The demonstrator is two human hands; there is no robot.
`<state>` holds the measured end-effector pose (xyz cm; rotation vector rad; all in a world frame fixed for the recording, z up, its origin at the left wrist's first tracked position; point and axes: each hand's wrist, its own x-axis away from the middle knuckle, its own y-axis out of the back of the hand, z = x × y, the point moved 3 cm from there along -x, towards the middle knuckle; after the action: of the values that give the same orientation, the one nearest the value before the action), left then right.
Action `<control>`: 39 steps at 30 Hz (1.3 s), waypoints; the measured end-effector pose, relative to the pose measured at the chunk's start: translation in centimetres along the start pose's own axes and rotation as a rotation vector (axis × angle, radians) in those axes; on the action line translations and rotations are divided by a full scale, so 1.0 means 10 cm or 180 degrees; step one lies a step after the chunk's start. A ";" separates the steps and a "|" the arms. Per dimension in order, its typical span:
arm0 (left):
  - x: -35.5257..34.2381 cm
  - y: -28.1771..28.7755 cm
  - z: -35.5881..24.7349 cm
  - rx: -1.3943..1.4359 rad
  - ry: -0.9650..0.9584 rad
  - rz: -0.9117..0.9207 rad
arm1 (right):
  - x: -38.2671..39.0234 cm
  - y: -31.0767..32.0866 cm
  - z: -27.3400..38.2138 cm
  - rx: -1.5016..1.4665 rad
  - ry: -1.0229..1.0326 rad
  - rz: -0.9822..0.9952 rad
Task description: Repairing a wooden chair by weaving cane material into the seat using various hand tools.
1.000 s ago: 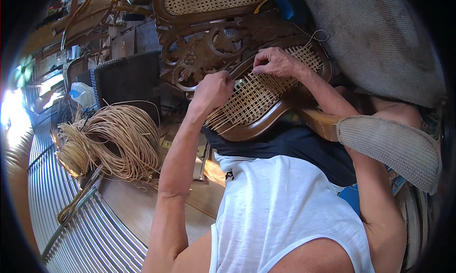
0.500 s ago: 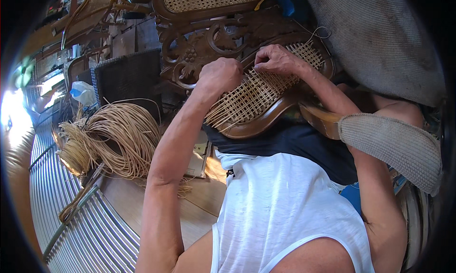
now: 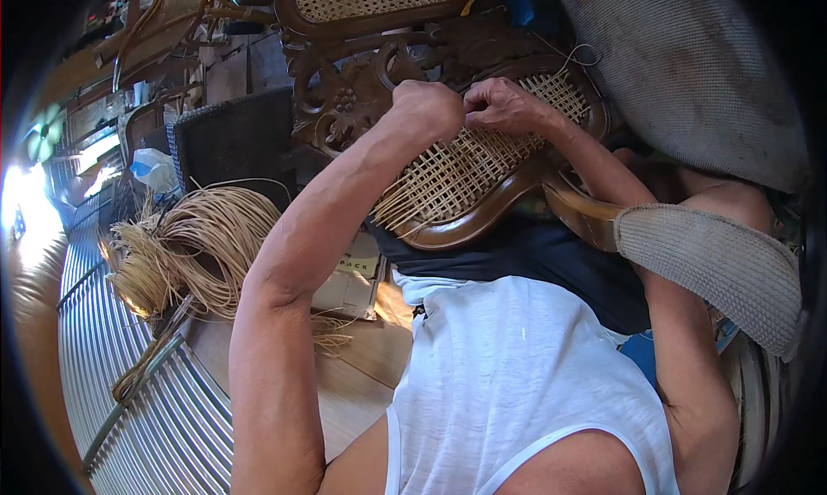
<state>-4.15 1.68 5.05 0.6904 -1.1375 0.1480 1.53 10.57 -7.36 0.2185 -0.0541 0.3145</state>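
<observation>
A woven cane panel point(image 3: 461, 178) lies tilted across my lap, set in a curved brown wooden frame point(image 3: 457, 235). Loose cane ends stick out at the panel's lower left. My left hand point(image 3: 428, 107) is a closed fist over the panel's upper edge, its fingertips turned away from sight. Right beside it, my right hand point(image 3: 506, 105) pinches thumb and fingers together just above the weave. Whatever either hand holds is hidden. A thin loop of cane point(image 3: 586, 56) curls up past the panel's far right end.
Left of me a big coil of cane strands point(image 3: 228, 228) rests near a slatted metal surface point(image 3: 129, 383). Carved openwork wood point(image 3: 345, 99) and another caned panel point(image 3: 379, 0) stand ahead. Grey woven fabric point(image 3: 689, 73) fills the upper right; a grey padded piece point(image 3: 711, 267) crosses my right arm.
My left hand has moved right and slightly away from me, up against the right hand, with the left elbow swinging outward. My right hand has hardly shifted.
</observation>
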 end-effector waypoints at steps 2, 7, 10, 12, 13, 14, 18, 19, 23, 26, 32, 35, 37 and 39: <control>-0.08 0.01 -0.05 -0.0161 -0.0100 -0.0098 | -0.02 -0.03 -0.04 -0.0063 0.0069 -0.0048; -0.14 -0.27 0.08 0.0164 -0.0227 -0.0155 | -0.01 -0.01 0.12 -0.0097 -0.0235 0.0087; -0.07 -0.63 0.23 0.0727 -0.0020 -0.0402 | -0.02 -0.02 0.16 0.0171 -0.0354 0.0100; -0.05 -0.86 0.30 0.1873 0.0086 -0.0592 | -0.04 -0.04 0.15 0.0289 -0.0475 0.0180; 0.06 -0.86 0.29 0.2035 -0.0056 -0.0936 | -0.05 -0.04 0.15 0.0291 -0.0473 0.0189; 0.06 -0.93 0.28 0.2045 -0.0051 -0.0936 | -0.05 -0.04 0.14 0.0278 -0.0446 0.0191; 0.02 -1.06 0.32 0.2517 -0.0153 -0.1595 | -0.06 -0.14 0.13 0.0230 -0.0265 0.0208; 0.03 -1.04 0.33 0.2563 -0.0027 -0.1546 | -0.06 -0.17 0.10 0.0238 -0.0269 0.0212; 0.01 -1.03 0.36 0.3469 0.0351 -0.0691 | -0.04 -0.19 0.15 0.0488 0.0257 0.0062; 0.03 -1.00 0.30 0.2634 0.0383 -0.1193 | -0.04 -0.18 0.16 0.0440 0.0283 0.0128; 0.37 -1.11 0.47 0.2316 0.0837 -0.1341 | -0.03 -0.14 0.34 0.0324 -0.0302 0.0412; 0.94 -1.36 0.84 0.2889 0.1378 -0.1484 | -0.02 -0.14 0.32 0.0482 -0.0165 0.0498; 1.24 -1.55 1.08 0.3337 0.1567 -0.1364 | -0.06 -0.12 0.34 0.0562 0.0015 0.0575; 1.46 -1.33 1.01 0.3817 0.1640 -0.1018 | -0.07 -0.06 0.36 0.0477 0.0159 0.0581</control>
<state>0.20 -17.96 14.42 1.7536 -0.3281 0.7193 0.94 9.03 -4.03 0.3552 -0.0010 0.5063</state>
